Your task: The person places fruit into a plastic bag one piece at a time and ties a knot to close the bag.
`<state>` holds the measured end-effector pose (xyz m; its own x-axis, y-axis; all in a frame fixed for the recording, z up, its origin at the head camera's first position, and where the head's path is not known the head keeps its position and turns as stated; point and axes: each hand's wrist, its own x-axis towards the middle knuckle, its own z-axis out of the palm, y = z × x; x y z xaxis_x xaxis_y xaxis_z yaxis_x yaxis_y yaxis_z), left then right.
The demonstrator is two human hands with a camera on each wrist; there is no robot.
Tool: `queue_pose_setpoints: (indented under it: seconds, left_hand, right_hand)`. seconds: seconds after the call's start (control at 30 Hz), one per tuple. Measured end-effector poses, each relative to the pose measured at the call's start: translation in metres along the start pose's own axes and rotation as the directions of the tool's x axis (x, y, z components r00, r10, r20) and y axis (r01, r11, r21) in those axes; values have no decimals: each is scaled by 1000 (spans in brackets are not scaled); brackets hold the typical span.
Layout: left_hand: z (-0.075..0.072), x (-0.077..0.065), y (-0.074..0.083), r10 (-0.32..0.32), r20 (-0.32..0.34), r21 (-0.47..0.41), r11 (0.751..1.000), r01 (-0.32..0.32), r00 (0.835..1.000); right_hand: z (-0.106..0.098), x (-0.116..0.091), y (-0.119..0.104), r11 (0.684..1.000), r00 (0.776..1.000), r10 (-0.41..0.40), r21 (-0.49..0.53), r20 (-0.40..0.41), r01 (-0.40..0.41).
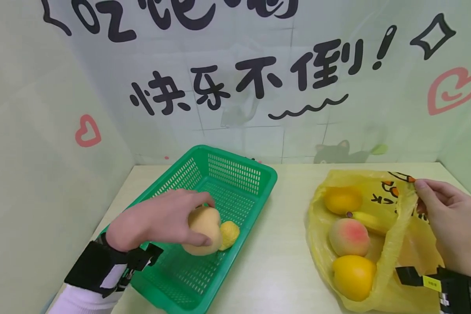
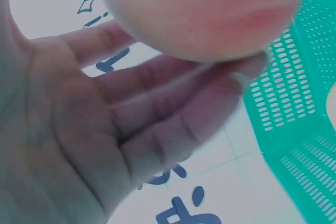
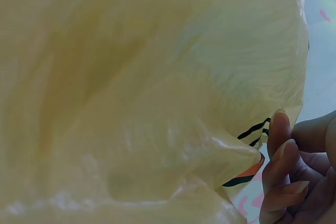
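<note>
My left hand (image 1: 161, 216) grips a peach (image 1: 205, 230) over the green basket (image 1: 267, 175), its fingers and thumb round the sides. In the left wrist view the peach (image 2: 210, 14) shows a pink, blushed underside against the fingers. A small bumpy yellow fruit (image 1: 230, 234) is just right of the peach, partly covered by it. On the right, my right hand (image 1: 451, 213) pinches the rim of a yellow plastic bag (image 1: 396, 235) between thumb and fingertips, drawing the film up. The right wrist view is mostly filled by the bag (image 3: 147, 103).
Through the bag's opening show a second peach (image 1: 349, 237), a banana (image 1: 370, 221), an orange-yellow fruit (image 1: 343, 200) and a rounder yellow one (image 1: 354, 277). Bag and basket stand apart on a pale table (image 1: 276, 253). A printed white backdrop (image 1: 235, 109) rises behind.
</note>
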<state>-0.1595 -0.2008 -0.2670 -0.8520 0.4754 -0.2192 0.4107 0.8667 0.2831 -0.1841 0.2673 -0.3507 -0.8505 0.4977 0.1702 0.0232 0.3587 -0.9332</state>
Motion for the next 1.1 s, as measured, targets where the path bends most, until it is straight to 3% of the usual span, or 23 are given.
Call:
queue_pose_setpoints:
  seconds: [0.2, 0.47, 0.83, 1.1]
  left_hand:
    - [-5, 13, 17, 122, -105, 15, 993, -121, 987]
    - [-14, 47, 56, 240, -124, 105, 968, -228, 963]
    - [-3, 77, 96, 313, -116, 182, 940, -290, 943]
    - [13, 95, 129, 299, -123, 219, 938, -268, 946]
  right_hand:
    - [0, 1, 0, 1000, 1000, -7, -9, -1, 7]
    - [1, 1, -2, 1000, 1000, 16, 22, -1, -16]
    - [2, 2, 1, 999, 1000, -1, 40, 8, 1]
    - [0, 4, 4, 997, 1000, -14, 81, 0, 14]
